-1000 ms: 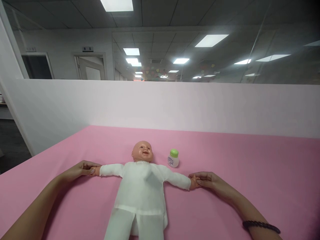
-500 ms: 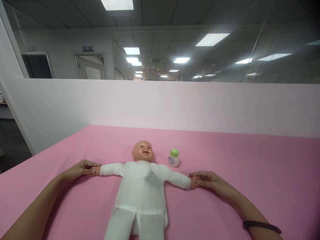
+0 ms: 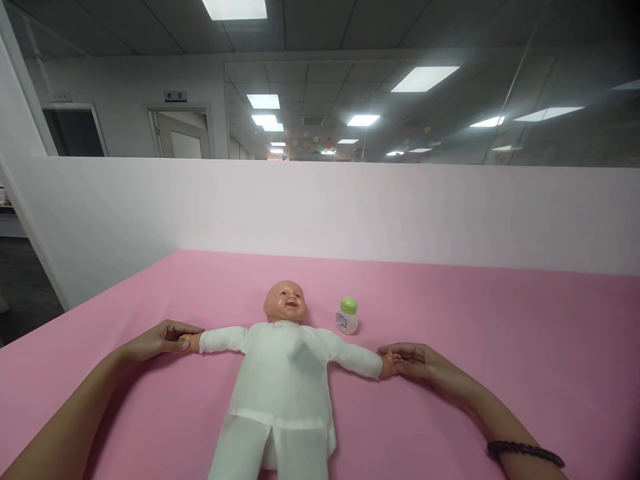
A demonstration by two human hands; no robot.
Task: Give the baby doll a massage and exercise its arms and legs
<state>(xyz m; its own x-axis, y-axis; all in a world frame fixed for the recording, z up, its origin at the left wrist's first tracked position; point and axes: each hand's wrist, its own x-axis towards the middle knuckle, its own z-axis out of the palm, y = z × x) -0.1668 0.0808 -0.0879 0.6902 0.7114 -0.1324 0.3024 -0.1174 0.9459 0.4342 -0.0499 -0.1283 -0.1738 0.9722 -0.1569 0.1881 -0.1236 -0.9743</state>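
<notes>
A baby doll [image 3: 286, 380] in a white cloth suit lies on its back on the pink table cover [image 3: 460, 347], its arms stretched out to both sides. My left hand [image 3: 167, 338] grips the doll's hand at the left, thumb and fingers closed around it. At the right, my right hand [image 3: 420, 361] pinches the doll's other hand between thumb and fingers. Beside the doll's head stands a small clear jar [image 3: 347, 317] with a green cap and a printed label, touched by neither hand. The doll's feet are outside the view.
A white partition [image 3: 320, 207] runs along the table's far edge and joins a white side panel at the left. Beyond it are a doorway [image 3: 183, 133] and lit ceiling panels. A dark braided band [image 3: 525, 453] circles my right wrist.
My left thumb has shifted slightly on the doll's hand. The doll's arms and the jar stay where they were.
</notes>
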